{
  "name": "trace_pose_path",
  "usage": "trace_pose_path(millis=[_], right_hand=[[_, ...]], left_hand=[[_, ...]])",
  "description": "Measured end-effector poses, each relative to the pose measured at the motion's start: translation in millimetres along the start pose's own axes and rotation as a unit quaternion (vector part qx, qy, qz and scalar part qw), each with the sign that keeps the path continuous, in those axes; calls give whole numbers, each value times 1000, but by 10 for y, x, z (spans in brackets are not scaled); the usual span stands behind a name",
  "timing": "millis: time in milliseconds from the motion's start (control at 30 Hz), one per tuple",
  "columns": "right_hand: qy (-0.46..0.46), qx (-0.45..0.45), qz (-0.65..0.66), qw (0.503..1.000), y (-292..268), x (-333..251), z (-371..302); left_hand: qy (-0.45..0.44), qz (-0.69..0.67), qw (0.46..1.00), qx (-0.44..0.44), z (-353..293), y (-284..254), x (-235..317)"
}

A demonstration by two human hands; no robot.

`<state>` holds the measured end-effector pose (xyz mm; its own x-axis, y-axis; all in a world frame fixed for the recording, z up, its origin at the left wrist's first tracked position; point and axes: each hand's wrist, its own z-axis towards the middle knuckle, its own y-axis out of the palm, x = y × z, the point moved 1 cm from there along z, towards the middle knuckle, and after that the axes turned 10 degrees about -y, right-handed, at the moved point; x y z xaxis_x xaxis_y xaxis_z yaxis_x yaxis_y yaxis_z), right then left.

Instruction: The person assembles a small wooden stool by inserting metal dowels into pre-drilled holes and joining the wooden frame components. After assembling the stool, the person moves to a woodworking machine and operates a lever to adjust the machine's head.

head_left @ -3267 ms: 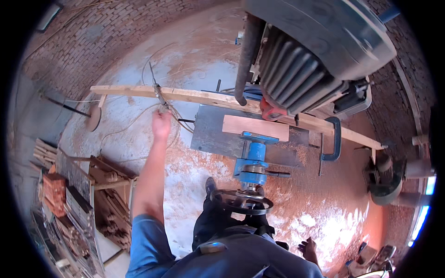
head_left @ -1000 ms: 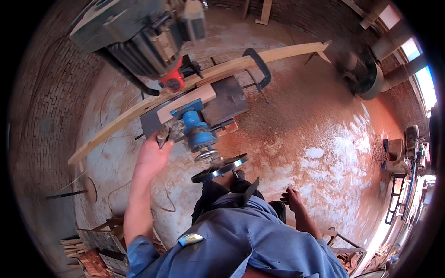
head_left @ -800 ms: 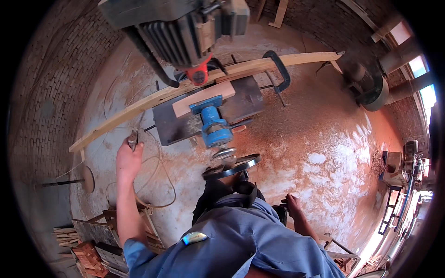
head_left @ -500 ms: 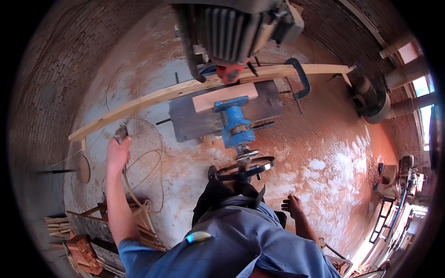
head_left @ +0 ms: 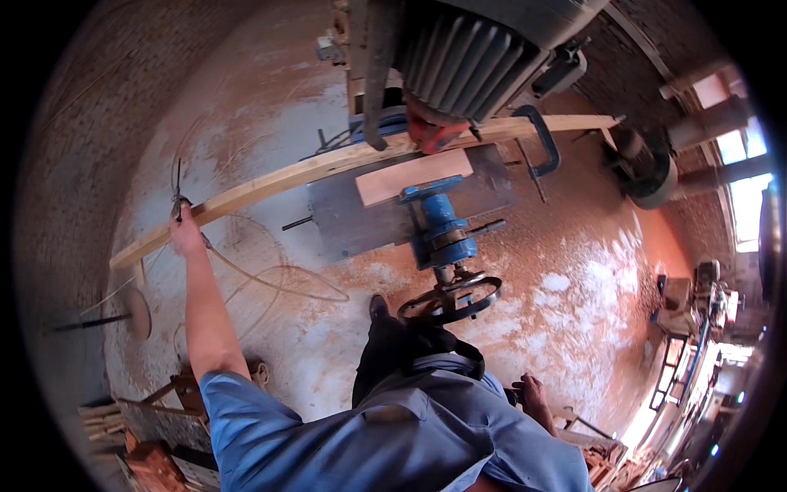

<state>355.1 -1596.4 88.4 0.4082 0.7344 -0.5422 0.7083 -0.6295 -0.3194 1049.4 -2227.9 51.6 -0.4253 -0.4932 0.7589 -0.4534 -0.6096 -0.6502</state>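
Observation:
My left hand [head_left: 188, 233] is stretched out to the left, closed around a metal air blow gun [head_left: 179, 202]. A thin nozzle points away from me, and a yellowish hose [head_left: 270, 287] trails from the gun in loops over the floor. The hand is over the left part of a long wooden beam [head_left: 283, 174]. Low on the right, my right hand [head_left: 534, 395] hangs beside my body, its fingers loosely apart and apparently holding nothing. Ahead of me a pinkish wood block [head_left: 415, 177] lies on a dark metal machine table [head_left: 344, 227], against a blue clamp [head_left: 441, 211].
A large ribbed motor [head_left: 467, 70] with a red part below it looms over the table. A black handwheel [head_left: 451, 300] sits close to my legs. A C-clamp [head_left: 548, 143] grips the beam at right. Stacked wood [head_left: 156, 463] lies at lower left; sawdust covers the floor.
My left hand has moved forward and left with the air blow gun, up to the beam. The view has shifted, and my right hand now sits lower, closer to my body.

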Motion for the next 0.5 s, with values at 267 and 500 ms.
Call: trace_pose_path(millis=[267,500], right_hand=[[2,10,37,999,56,202,-81],[6,-12,7,1000,368,56,-107]], left_hand=[[176,187,939,227,-893,-88,268],[457,119,797,-377,-2894,651,1375]])
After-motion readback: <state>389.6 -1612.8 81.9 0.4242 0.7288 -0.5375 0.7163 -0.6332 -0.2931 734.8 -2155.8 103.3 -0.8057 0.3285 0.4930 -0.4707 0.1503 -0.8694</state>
